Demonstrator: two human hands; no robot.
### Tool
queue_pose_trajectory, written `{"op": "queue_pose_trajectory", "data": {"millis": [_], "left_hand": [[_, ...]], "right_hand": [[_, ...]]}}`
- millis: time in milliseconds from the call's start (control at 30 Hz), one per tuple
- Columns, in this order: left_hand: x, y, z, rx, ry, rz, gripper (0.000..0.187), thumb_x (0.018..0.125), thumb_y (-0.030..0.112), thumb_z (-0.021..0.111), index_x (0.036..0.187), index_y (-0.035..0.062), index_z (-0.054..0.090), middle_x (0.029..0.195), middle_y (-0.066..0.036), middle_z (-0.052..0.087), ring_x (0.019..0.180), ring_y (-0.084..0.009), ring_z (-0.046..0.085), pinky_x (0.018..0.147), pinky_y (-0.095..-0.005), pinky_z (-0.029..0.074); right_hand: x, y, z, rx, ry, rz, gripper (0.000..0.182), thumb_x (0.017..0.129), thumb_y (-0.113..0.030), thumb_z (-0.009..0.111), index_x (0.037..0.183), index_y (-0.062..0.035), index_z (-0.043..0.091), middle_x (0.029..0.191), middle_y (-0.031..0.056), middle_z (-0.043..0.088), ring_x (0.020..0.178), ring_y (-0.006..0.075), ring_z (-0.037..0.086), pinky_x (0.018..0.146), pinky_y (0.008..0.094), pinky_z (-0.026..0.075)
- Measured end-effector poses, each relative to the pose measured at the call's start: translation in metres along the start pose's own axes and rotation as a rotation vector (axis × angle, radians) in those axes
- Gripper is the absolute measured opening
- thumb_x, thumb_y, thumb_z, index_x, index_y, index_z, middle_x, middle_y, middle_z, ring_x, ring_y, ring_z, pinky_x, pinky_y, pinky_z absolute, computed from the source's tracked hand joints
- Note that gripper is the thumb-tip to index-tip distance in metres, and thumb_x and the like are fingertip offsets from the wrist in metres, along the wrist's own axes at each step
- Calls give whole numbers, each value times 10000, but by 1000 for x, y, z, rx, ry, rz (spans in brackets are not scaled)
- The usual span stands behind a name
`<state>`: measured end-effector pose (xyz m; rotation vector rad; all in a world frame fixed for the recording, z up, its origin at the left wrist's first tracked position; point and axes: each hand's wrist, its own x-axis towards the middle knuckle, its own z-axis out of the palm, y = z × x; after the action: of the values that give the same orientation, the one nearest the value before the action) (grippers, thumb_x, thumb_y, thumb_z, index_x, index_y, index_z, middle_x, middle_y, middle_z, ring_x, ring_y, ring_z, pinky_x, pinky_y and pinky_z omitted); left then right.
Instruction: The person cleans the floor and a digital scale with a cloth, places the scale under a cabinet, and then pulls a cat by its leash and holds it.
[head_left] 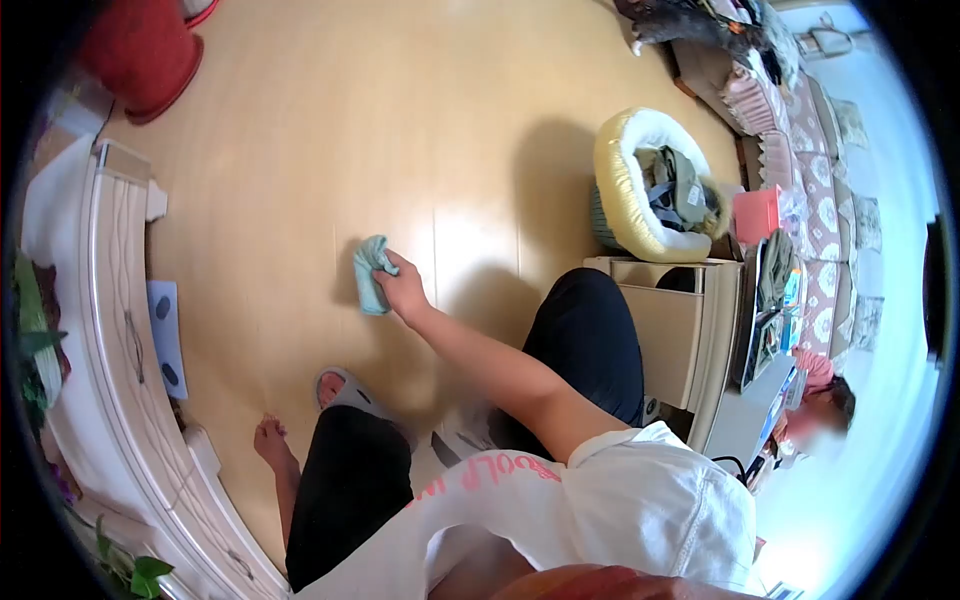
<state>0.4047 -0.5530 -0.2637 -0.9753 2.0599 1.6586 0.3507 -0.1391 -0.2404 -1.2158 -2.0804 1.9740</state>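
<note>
My right hand [403,290] is closed on a bunched, pale green cloth [371,277], held low over the wood floor [400,130]. The cloth hangs in folds from between thumb and fingers. Down beside my left knee, my left hand [270,443] is held low, its fingers loosely bent and nothing visible in them. A grey slipper [355,392] is on one foot, between the two hands. My knees in black trousers [590,330] are bent.
At right, a yellow-rimmed round pet bed [617,185] with dark cloth inside sits by a cream cabinet [650,335]. A long cream cabinet [140,330] with hanging cords runs along the left. A red pot [145,60] stands upper left. A person [815,415] is at far right, near a patterned sofa [815,190].
</note>
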Motion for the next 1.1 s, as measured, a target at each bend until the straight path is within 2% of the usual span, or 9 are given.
{"op": "queue_pose_trajectory", "data": {"millis": [267,367,400,433,600,700,767,967,1100], "left_hand": [[33,31,-14,333,-164,247,359,994,269,539,711,48,523,591,-33,517,488,-107,469,499,-262,414],[45,74,-42,587,-233,212,396,982,321,550,706,38,521,596,-57,519,539,-141,525,524,-317,450],[59,62,-66,759,-191,481,393,972,333,557,722,32,542,625,-80,551,586,-189,573,549,-374,467],[59,66,-79,938,-82,749,392,963,346,564,737,25,563,653,-103,584,633,-236,620,573,-431,485],[-13,141,-70,763,-109,972,376,942,352,582,770,17,580,701,-132,624,714,-311,657,622,-505,486],[5,128,-118,1593,-117,643,301,925,353,589,868,61,630,782,-118,669,800,-299,675,684,-476,504],[-16,151,-104,1710,-135,492,288,926,345,583,872,65,627,788,-111,666,797,-289,670,679,-466,504],[-42,218,-28,1780,-151,378,251,932,318,566,884,78,619,806,-92,657,788,-259,656,666,-436,503],[-23,268,35,1813,-213,438,226,935,301,554,892,86,613,817,-79,650,781,-240,647,657,-416,503]], "right_hand": [[20,-86,-43,276,-44,189,322,875,-76,632,1192,-30,657,952,75,695,863,175,650,725,332,523],[17,-161,-93,632,-162,252,360,914,-161,632,1242,-20,585,1112,120,660,994,241,654,863,415,542],[39,-159,-115,673,-166,254,355,927,-174,620,1245,-25,569,1141,120,642,1021,245,636,903,421,524],[27,-204,-151,674,-50,211,340,934,-166,611,1240,-27,561,1124,110,637,1004,243,629,911,416,514],[-55,-337,-399,387,993,-564,306,914,-207,617,1136,2,593,1071,95,634,909,194,576,800,329,472],[-150,-419,-490,242,1761,-1076,302,935,-186,598,1157,18,579,1055,135,644,869,225,617,746,350,516],[-201,-475,-501,240,2240,-1395,299,950,-172,586,1170,29,570,1045,162,651,842,245,645,710,364,546],[-216,-543,-579,52,2338,-1932,359,924,-87,618,1250,29,522,1117,155,655,924,227,664,821,353,576],[-165,-547,-648,-180,2433,-1649,321,911,-92,666,1193,44,594,1145,135,647,986,182,599,876,362,495]]}}
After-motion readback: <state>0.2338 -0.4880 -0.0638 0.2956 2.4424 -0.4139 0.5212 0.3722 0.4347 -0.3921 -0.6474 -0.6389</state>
